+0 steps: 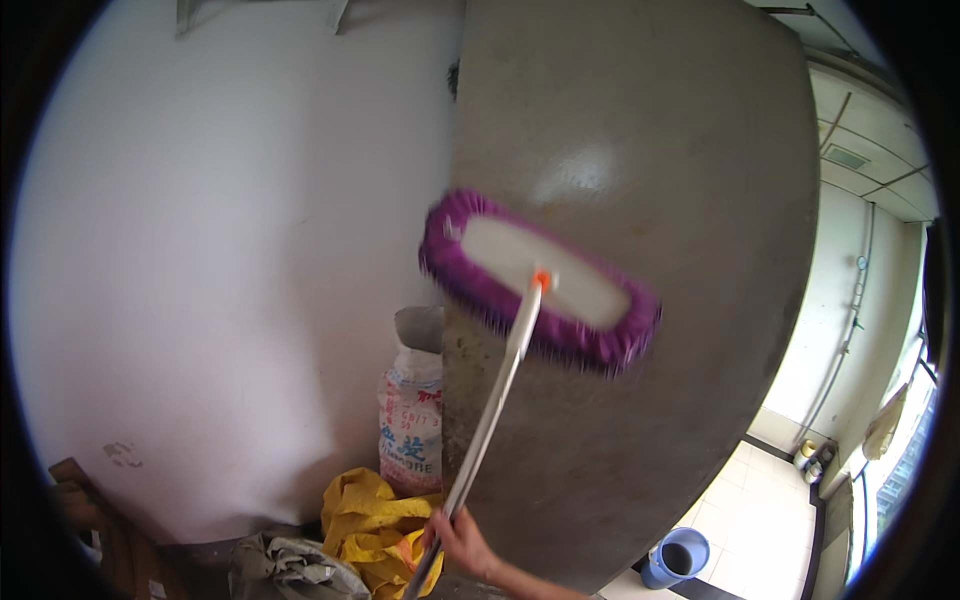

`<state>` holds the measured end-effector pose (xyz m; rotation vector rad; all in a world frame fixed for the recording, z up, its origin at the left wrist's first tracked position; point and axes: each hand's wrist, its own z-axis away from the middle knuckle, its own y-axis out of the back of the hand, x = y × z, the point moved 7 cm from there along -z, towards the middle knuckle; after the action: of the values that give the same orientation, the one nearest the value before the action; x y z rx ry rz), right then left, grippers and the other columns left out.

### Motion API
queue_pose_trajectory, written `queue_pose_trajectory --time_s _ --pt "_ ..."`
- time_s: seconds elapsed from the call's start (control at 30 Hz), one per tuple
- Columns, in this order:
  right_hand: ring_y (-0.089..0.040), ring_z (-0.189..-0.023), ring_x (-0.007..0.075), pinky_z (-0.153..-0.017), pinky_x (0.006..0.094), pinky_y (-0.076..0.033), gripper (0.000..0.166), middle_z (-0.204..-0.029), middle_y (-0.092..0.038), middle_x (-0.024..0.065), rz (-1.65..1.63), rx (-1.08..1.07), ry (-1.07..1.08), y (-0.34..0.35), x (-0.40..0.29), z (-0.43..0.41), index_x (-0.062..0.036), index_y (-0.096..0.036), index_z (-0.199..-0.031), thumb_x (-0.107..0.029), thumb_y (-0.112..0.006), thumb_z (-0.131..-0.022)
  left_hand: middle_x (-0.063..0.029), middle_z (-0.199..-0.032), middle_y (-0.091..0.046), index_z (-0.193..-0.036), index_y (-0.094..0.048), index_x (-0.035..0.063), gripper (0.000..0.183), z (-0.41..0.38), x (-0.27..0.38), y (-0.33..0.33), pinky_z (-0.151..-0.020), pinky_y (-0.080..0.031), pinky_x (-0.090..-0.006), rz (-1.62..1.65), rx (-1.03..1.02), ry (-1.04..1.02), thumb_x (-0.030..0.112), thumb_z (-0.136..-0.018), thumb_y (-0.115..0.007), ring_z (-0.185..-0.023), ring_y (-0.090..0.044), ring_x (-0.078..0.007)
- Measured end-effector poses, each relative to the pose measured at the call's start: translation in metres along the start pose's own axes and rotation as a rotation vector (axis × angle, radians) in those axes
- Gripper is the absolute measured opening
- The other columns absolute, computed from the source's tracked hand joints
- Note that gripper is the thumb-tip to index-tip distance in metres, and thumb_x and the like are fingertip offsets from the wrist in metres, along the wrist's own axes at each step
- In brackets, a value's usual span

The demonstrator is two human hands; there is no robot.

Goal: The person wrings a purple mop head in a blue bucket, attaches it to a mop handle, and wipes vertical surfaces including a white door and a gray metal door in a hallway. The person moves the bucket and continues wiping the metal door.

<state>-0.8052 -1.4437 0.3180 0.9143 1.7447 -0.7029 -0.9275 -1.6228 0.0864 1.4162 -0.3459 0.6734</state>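
My right hand [461, 541] grips the pale metal pole [486, 427] of a flat mop near the bottom of the view. The mop head [544, 281] is raised and tilted, its right end lower than its left. It has a gathered purple cloth cover with a fringe around a whitish plate, and an orange joint [541, 280] links it to the pole. Behind it stands a tall grey surface [645, 420], either a wall or a large panel. Whether the mop touches that surface I cannot tell. My left hand is out of view.
A white woven sack [410, 431] bearing print leans in the corner by the white wall [172, 262]. Below lie yellow sacking [360, 506], a grey crumpled sack [289, 570] and brown cardboard [124, 536]. To the right, a blue bucket [679, 556] stands beside the pale tiled floor [765, 517].
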Motion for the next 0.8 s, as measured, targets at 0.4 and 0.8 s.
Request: queue_pose_trajectory --time_s 0.4,0.8 --pt "-0.045 -0.036 0.0133 -0.033 0.0299 -0.04 0.03 -0.049 -0.042 0.005 0.29 0.501 0.699 0.079 -0.469 -0.214 -0.0016 -0.034 -0.077 -0.028 -0.042 -0.089 -0.0041 -0.053 -0.047 -0.074 -0.05 0.0005 0.029 -0.109 0.341 0.33 -0.045 -0.036 -0.0294 1.131 -0.253 -0.688 0.026 -0.08 -0.063 -0.047 -0.046 -0.0124" --pt "-0.044 -0.035 0.0116 -0.032 0.025 -0.036 0.017 -0.048 -0.043 0.0028 0.157 0.607 0.406 0.068 -0.108 -0.081 -0.0051 -0.034 -0.088 -0.022 -0.036 -0.093 0.0009 -0.054 -0.051 -0.08 -0.059 0.003 0.024 -0.146 0.052 0.038 -0.04 -0.036 -0.0293 0.612 0.199 -0.436 0.027 -0.081 -0.063 -0.045 -0.047 -0.0122"
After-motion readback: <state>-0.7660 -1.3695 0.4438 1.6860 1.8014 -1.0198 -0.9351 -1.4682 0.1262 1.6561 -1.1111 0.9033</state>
